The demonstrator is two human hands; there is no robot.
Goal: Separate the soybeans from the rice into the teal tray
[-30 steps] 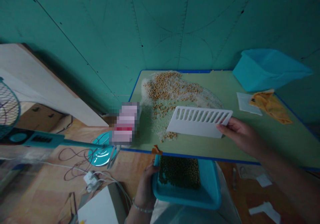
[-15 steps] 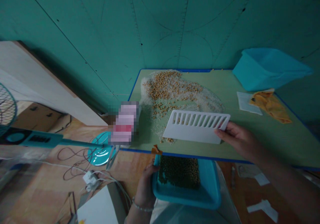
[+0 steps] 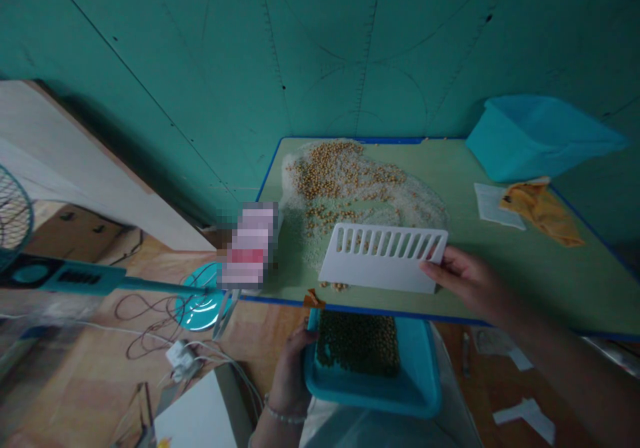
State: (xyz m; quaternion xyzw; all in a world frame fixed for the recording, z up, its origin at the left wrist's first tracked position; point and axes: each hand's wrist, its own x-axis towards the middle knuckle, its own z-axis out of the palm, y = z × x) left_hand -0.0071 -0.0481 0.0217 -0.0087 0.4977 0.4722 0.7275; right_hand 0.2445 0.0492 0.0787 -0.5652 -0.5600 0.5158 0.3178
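My right hand is closed on the right end of a white slotted scraper, which stands on edge on the green table close to its front edge. A few tan beans lie just ahead of the scraper. Behind it spreads a pile of white grains mixed with tan beans. My left hand grips the left rim of a teal tray held below the table's front edge. Dark green beans fill part of that tray.
A teal bin stands at the back right, with an orange cloth and a white paper beside it. A pink blurred object sits at the table's left corner. A fan stand and cables lie on the floor at left.
My right hand has drawn the scraper left and toward the table's front edge, pushing a few tan beans along. My left hand and the tray have stayed in place.
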